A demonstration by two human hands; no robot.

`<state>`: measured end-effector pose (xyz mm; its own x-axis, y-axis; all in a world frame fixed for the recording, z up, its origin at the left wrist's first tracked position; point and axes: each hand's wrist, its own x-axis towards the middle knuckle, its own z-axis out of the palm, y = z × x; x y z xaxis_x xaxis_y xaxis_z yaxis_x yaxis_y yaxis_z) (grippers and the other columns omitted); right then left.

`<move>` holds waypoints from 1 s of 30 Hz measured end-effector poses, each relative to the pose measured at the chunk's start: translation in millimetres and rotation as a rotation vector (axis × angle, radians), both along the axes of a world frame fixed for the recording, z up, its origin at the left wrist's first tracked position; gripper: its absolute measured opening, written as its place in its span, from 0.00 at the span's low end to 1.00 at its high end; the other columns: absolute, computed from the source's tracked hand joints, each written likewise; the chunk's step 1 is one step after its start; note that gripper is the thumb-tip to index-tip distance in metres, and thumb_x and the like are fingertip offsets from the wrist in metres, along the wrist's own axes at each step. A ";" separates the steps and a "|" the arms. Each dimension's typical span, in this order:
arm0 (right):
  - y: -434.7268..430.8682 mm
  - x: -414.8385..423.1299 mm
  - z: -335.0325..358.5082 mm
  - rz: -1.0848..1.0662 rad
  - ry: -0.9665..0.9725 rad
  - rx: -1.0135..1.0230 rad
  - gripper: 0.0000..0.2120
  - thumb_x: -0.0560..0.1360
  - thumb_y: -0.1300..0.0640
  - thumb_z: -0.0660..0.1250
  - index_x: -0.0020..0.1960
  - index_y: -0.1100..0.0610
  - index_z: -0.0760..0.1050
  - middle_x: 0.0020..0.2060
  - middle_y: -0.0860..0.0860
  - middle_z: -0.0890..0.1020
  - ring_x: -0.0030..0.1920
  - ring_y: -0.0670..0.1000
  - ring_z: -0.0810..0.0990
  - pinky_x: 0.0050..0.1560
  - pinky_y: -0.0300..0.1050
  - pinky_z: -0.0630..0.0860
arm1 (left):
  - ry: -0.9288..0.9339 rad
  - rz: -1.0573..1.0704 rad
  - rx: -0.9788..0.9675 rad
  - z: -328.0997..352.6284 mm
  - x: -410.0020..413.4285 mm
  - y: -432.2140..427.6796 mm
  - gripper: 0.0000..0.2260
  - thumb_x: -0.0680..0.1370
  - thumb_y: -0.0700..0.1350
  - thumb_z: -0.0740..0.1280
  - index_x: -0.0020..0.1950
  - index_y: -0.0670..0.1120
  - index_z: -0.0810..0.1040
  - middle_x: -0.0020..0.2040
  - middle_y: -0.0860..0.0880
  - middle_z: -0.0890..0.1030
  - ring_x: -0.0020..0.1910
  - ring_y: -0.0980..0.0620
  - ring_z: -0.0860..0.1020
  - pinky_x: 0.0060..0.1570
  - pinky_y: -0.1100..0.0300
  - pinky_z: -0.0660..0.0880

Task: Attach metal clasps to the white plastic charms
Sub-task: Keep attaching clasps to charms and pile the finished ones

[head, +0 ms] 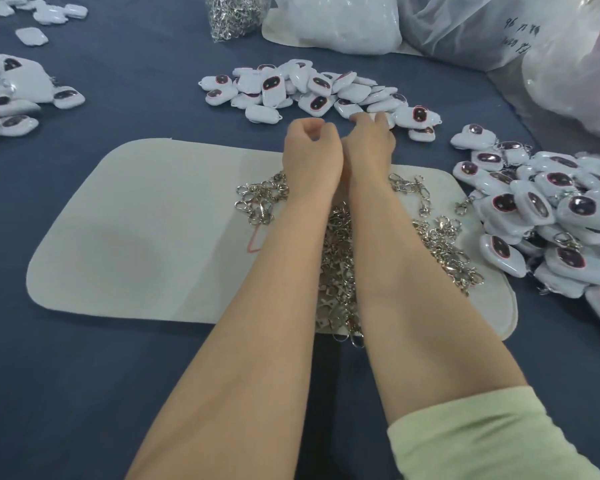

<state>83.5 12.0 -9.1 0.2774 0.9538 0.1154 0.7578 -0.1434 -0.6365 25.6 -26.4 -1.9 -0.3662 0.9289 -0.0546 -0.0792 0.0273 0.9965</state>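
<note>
1. The right hand point(368, 140), fingers stretched, touches the pile of white plastic charms point(309, 88); a hasty grab could scatter neighbours.
2. The left hand point(309, 140) is curled; what it holds, I cannot tell.
3. Both forearms overlie tangled silver metal clasps point(440, 244) on the pale mat point(136, 237) and could snag them.

Clasps point(336, 271) partly under forearms point(413, 289); left grip point(309, 140) contents hidden.

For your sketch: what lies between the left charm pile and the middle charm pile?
Head view: bare blue cloth alone separates left charm pile and middle charm pile.

Pale green sleeve point(482, 434) on right arm, left forearm bare
</note>
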 end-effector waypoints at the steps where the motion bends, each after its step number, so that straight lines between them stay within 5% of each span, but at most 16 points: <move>1: 2.6 0.7 -2.1 0.003 -0.018 -0.006 0.22 0.77 0.55 0.61 0.70 0.57 0.66 0.75 0.55 0.58 0.71 0.58 0.59 0.69 0.50 0.62 | -0.002 0.004 -0.009 -1.3 0.5 1.2 0.09 0.78 0.40 0.61 0.56 0.43 0.74 0.54 0.47 0.78 0.56 0.47 0.77 0.61 0.50 0.73; 10: 18.8 6.5 -11.3 -0.048 -0.171 -0.098 0.25 0.78 0.50 0.57 0.74 0.50 0.59 0.77 0.50 0.50 0.73 0.58 0.56 0.68 0.52 0.56 | -0.020 -0.018 -0.015 -4.1 2.7 11.2 0.04 0.77 0.40 0.60 0.50 0.46 0.72 0.47 0.49 0.77 0.49 0.49 0.76 0.55 0.55 0.73; 21: 28.2 7.3 -15.9 -0.082 -0.225 -0.120 0.24 0.78 0.54 0.53 0.73 0.50 0.61 0.76 0.49 0.54 0.72 0.58 0.56 0.66 0.52 0.57 | 0.069 -0.010 -0.005 -9.8 8.4 17.9 0.08 0.77 0.40 0.61 0.55 0.43 0.75 0.44 0.53 0.74 0.54 0.48 0.77 0.58 0.55 0.72; 30: 29.8 6.0 -18.0 -0.096 -0.229 -0.094 0.20 0.77 0.54 0.55 0.68 0.52 0.66 0.72 0.49 0.63 0.68 0.59 0.60 0.63 0.52 0.58 | 0.067 0.001 -0.001 -13.3 7.9 20.5 0.08 0.77 0.40 0.61 0.55 0.42 0.75 0.43 0.53 0.74 0.47 0.52 0.74 0.55 0.56 0.71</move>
<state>89.5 41.8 -27.1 0.3440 0.9338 0.0981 0.8607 -0.2719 -0.4304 33.5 -6.0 -15.2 -0.3704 0.9284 -0.0307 -0.0128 0.0279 0.9995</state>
